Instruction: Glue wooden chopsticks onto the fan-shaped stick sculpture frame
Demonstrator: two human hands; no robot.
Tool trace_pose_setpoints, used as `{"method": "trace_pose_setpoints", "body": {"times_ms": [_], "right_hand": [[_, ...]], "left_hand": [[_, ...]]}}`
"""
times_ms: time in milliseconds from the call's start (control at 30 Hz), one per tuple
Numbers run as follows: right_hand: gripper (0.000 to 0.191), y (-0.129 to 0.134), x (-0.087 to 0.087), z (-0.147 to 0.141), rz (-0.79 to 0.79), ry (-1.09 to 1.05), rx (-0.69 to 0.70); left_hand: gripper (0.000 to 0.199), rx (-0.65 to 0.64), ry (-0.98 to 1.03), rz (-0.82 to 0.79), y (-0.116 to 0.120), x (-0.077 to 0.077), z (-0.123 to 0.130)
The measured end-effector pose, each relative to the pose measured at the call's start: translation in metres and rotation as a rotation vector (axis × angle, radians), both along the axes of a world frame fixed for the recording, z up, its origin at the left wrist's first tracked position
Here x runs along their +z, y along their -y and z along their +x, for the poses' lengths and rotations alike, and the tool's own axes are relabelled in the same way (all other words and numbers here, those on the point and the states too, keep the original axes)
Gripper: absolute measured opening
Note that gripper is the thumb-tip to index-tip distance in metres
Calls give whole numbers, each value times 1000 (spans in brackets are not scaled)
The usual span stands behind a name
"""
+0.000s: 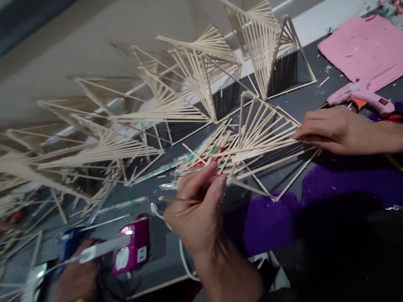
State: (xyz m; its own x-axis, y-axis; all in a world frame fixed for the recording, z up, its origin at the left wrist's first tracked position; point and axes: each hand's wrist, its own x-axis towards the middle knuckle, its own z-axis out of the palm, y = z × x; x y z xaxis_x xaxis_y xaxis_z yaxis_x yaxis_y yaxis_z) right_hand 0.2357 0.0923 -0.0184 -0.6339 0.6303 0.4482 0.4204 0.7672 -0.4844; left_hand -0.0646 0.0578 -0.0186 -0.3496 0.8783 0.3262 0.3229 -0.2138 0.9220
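Observation:
A twisted frame of thin wooden sticks rests on the dark table in front of me, its sticks fanned out. My left hand is closed in a pinch at the frame's near left side. A wooden stick pokes out leftward from that hand's fingers. At the frame's right end, the fingertips of my right hand are pressed together at the end of a stick. Whether that stick is fixed to the frame I cannot tell. Loose sticks and clear wrappers lie behind my left hand.
A pink glue gun lies beyond my right hand near a pink sheet. More stick frames line the wall. A purple cloth covers the near edge. At left are another person's hand and a magenta device.

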Motion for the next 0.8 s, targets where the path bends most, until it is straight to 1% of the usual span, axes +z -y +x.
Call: {"method": "trace_pose_setpoints", "body": {"times_ms": [100, 233, 300, 400, 533, 800], "right_hand": [[20, 0, -4, 1, 1, 11, -14], [22, -1, -9, 1, -19, 32, -21], [22, -1, -12, 0, -15, 21, -23], [20, 0, -17, 0, 12, -2, -34], [19, 1, -22, 1, -3, -12, -39], [19, 1, -22, 2, 12, -25, -14]], "left_hand": [[28, -52, 8, 21, -2, -2, -1], [28, -31, -1, -26, -2, -2, -4], [28, -28, -35, -32, -1, -2, -4], [28, -58, -106, -19, 1, -4, -4], [27, -75, -177, -26, 4, -6, -3], [24, -72, -230, 39, 5, -7, 1]]}}
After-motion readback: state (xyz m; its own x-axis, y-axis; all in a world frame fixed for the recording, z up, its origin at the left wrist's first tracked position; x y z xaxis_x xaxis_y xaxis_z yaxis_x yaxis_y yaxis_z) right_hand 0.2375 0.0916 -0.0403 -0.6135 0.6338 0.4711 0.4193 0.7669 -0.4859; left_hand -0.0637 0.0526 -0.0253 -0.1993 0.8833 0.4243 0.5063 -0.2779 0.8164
